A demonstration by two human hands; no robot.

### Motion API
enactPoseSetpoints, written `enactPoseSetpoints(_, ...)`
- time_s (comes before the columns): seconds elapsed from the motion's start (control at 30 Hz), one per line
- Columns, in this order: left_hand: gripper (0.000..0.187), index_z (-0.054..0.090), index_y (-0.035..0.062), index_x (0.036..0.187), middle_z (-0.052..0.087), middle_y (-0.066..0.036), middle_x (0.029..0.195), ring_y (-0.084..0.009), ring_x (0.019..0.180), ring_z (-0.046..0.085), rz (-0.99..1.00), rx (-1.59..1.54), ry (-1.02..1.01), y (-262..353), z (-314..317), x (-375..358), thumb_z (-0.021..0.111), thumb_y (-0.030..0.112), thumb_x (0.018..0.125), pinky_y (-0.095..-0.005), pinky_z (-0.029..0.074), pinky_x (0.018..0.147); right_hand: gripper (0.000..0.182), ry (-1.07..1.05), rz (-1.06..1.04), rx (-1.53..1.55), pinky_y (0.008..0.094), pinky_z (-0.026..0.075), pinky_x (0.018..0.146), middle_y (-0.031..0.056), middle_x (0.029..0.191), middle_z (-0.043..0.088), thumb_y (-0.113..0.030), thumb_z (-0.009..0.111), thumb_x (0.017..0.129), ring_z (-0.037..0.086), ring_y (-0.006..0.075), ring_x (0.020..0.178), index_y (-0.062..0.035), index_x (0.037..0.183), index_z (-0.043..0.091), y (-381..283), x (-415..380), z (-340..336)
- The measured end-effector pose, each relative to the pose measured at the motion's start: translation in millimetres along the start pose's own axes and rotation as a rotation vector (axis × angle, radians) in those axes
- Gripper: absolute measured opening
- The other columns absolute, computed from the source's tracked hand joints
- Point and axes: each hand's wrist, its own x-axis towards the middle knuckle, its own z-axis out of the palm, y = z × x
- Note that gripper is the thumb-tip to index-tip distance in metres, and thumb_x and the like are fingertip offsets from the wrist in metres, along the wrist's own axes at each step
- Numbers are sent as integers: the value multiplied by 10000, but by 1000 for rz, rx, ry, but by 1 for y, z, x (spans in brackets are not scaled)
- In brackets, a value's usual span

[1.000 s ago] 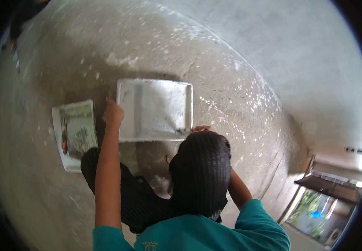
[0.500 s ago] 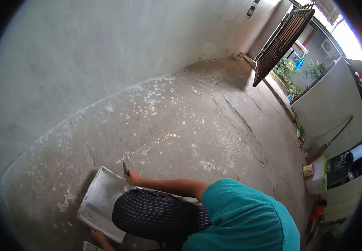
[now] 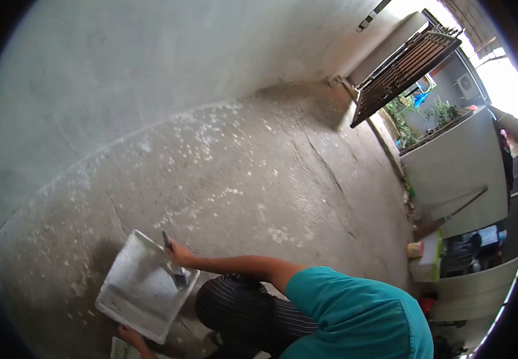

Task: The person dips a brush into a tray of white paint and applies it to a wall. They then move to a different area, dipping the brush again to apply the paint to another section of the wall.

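Observation:
A white paint tray [image 3: 145,304] rests tilted in view on the concrete floor. My right hand [image 3: 181,254] is closed round a paintbrush [image 3: 179,279], whose dark handle end sticks out past the fingers and whose bristles are over the upper right part of the tray. My left hand [image 3: 131,336] is at the lower left rim of the tray, its fingers closed on the edge. Just below that hand, a pale object [image 3: 121,348] is partly cut off by the frame. My striped knee [image 3: 232,305] is right of the tray.
A grey wall [image 3: 121,66] runs along the upper left. Beyond the paint-spotted floor [image 3: 259,179] stands a dark metal gate [image 3: 403,78]. At the right are a broom [image 3: 450,216], a small tub [image 3: 415,249] and a white bin with green edging [image 3: 427,263].
The view has shifted, and the tray appears slightly farther left. My knee has moved right, away from the tray, uncovering more of it and the brush's bristles.

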Motion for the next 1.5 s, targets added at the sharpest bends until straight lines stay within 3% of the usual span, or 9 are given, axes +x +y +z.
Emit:
enactPoseSetpoints(0.37,339,453,-30,1199,521,-221,1165,-337,1019,543,111,81,-30,143,-180,-113,464,61,872,-376,412,870,453,256,43,20,430,413,808,244,1003,559,-389,467,873,539,397,955,-84,1195,373,-128,-174,-148)
enactPoseSetpoints(0.57,226,535,-24,1049,596,-202,980,-342,925,574,253,43,-162,298,-246,-200,487,72,850,-392,438,793,405,320,91,119,372,446,744,188,904,590,-341,500,879,592,311,864,-104,1188,390,-149,-282,-289)
enactPoseSetpoints(0.63,211,547,-13,1027,601,-202,954,-354,896,578,250,21,-128,332,-231,-223,491,76,844,-407,440,772,413,421,82,136,360,455,714,174,864,597,-349,501,879,605,287,818,-102,1190,389,-138,-307,-330)
enactPoseSetpoints(0.7,226,546,-4,1039,606,-204,946,-364,887,577,384,140,-190,392,-202,-254,509,86,835,-420,440,762,473,395,203,263,415,440,738,240,932,581,-365,492,877,571,385,891,-92,1236,352,-128,-337,-403)
enactPoseSetpoints(0.87,265,544,6,1077,605,-211,968,-369,895,574,286,208,-184,533,-154,-340,523,87,825,-434,439,762,332,469,196,333,319,448,616,131,739,574,-313,517,882,587,219,656,-92,1114,432,-66,-343,-510)
enactPoseSetpoints(0.97,283,548,0,1083,605,-221,962,-376,891,574,347,255,-140,588,-107,-362,531,74,810,-438,436,767,321,478,212,335,315,445,597,123,712,568,-299,518,884,572,208,629,-91,1115,435,-42,-338,-592)
enactPoseSetpoints(1.03,269,558,-17,1055,605,-231,945,-384,881,574,483,196,-177,625,-80,-377,534,60,798,-434,435,768,372,520,241,326,386,445,604,186,720,569,-349,502,880,583,340,665,-91,1134,417,-42,-336,-657)
enactPoseSetpoints(1.17,252,558,-36,1027,608,-235,916,-371,838,589,504,145,-320,741,-28,-409,543,46,789,-402,450,737,404,539,293,259,387,454,618,187,754,588,-362,497,879,596,333,686,-104,1176,405,-16,-307,-768)
enactPoseSetpoints(1.5,245,579,-24,1025,619,-226,894,-375,839,594,548,-23,-332,953,98,-436,550,56,795,-425,452,747,313,606,178,514,295,450,580,55,812,578,-340,507,892,552,140,689,-105,1086,434,9,-220,-970)
